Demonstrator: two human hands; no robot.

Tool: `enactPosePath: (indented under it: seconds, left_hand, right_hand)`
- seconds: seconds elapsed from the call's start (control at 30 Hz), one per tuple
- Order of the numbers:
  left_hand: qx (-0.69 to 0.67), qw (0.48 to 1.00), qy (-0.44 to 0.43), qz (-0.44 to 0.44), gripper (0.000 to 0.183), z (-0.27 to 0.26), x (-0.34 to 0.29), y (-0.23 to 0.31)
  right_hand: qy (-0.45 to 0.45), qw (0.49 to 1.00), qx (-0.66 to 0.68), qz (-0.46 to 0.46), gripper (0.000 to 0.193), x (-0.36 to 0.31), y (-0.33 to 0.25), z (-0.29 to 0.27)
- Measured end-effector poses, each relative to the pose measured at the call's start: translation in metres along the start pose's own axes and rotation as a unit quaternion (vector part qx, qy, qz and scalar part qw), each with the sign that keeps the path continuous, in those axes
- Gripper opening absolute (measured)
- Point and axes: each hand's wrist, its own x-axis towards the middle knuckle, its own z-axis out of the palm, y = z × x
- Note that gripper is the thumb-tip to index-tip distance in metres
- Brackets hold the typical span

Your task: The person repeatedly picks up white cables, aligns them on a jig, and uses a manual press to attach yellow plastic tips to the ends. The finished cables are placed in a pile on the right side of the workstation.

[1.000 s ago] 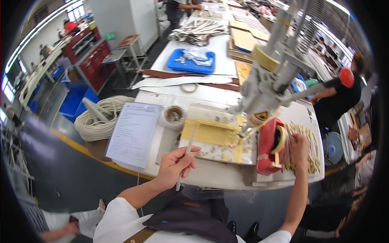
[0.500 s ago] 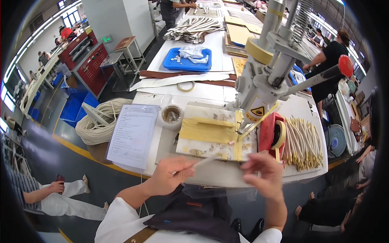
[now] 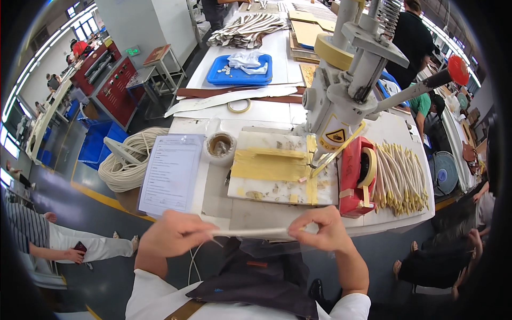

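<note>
From the head camera, your left hand (image 3: 173,234) and right hand (image 3: 324,230) each pinch an end of a pale cord piece (image 3: 250,232), stretched level between them just above your lap. A second ago your right hand was out by the red tape dispenser (image 3: 354,176); it has come back in, so the piece is now gripped at both ends. Beyond your hands sit the taped work board (image 3: 277,170) and the lever press (image 3: 346,101); finished cords (image 3: 400,178) lie past your right hand.
</note>
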Motion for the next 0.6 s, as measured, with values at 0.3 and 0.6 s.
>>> enactPosePath:
  seconds: [0.3, 0.6]
  left_hand:
    - [0.094, 0.986, 0.117, -0.073, 0.02, 0.019, 0.07, -0.07]
    - [0.152, 0.975, 0.155, 0.041, 0.016, 0.042, 0.083, -0.103]
  right_hand:
    - [0.184, 0.953, -0.235, -0.056, 0.013, 0.034, 0.066, 0.003]
    - [0.259, 0.916, -0.3, -0.066, 0.013, 0.033, 0.079, 0.006]
